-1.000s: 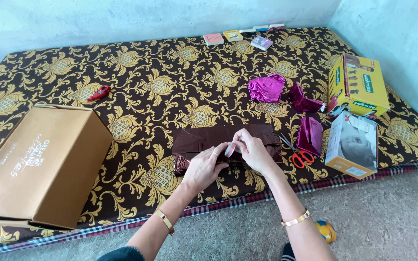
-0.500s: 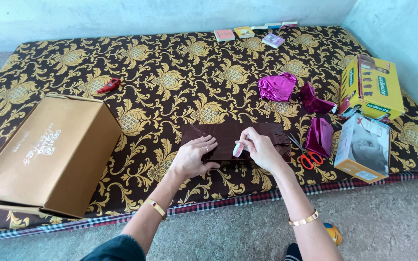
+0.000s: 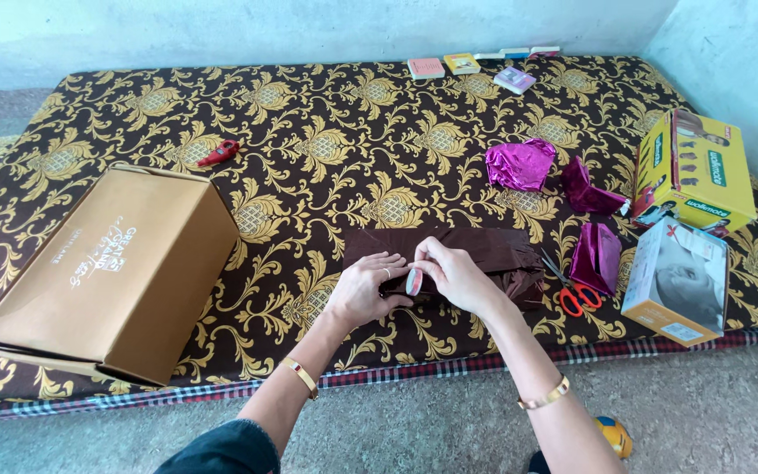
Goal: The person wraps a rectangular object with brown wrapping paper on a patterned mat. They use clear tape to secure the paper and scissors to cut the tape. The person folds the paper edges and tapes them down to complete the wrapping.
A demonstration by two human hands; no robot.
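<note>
Spreading beneath both hands, floral mattress [image 3: 326, 149]. Far to the left hand's [image 3: 366, 290] outer side, tan cardboard box [image 3: 107, 272]. Directly under the hands, brown-wrapped parcel [image 3: 475, 250], left hand flat on it. Pinched in right hand [image 3: 458, 276], touching the left fingertips, small tape roll [image 3: 414, 282]. Just beyond right hand, red-handled scissors [image 3: 572, 294].

Both forearms extend forward from the lower frame edge and converge, a gold bangle on each wrist. Left hand [image 3: 363, 288] lies palm down, fingers spread and slightly curled, a ring on one finger, thumb angled toward the right hand. Right hand [image 3: 454, 274] is turned knuckles up, fingers bent inward, thumb and forefinger pinched together at the point where the two hands meet.
</note>
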